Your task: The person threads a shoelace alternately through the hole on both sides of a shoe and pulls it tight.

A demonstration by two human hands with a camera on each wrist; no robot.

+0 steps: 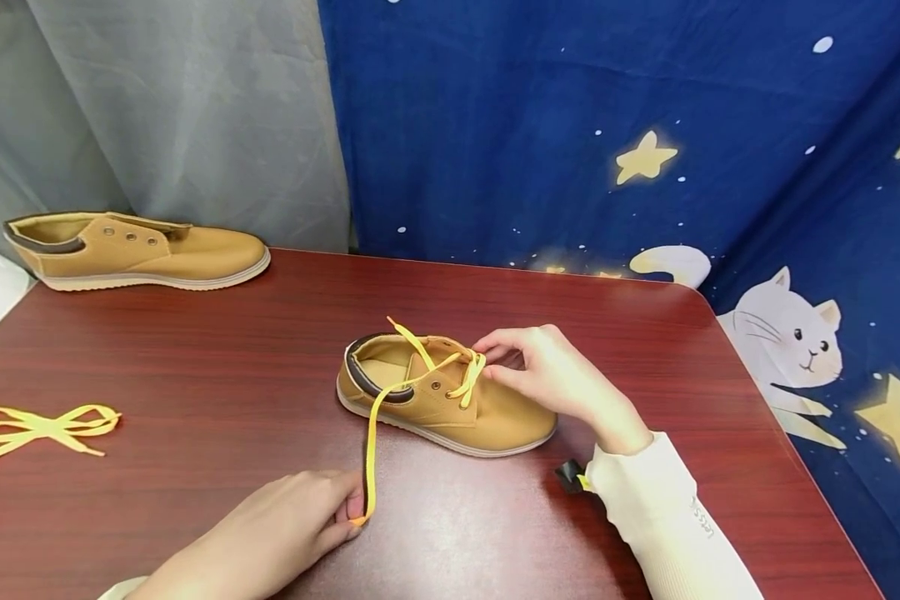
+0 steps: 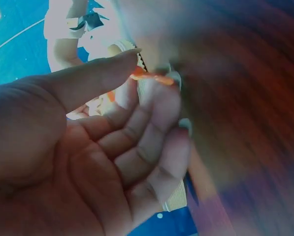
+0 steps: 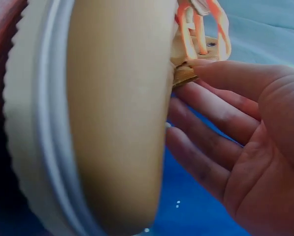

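A tan lace-up shoe stands on the table, toe to the right, with a yellow shoelace threaded through its front eyelets. My left hand pinches one length of that lace between thumb and forefinger, in front of the shoe's heel. The other lace end lies loose across the shoe opening. My right hand is at the far eyelet flap, thumb on the near side and fingers behind it, pinching it beside the lace. In the left wrist view, the pinched lace shows at the fingertips.
A second tan shoe, without a lace, stands at the back left of the table. Another yellow lace lies looped at the left. Grey and blue star-patterned curtains hang behind the table.
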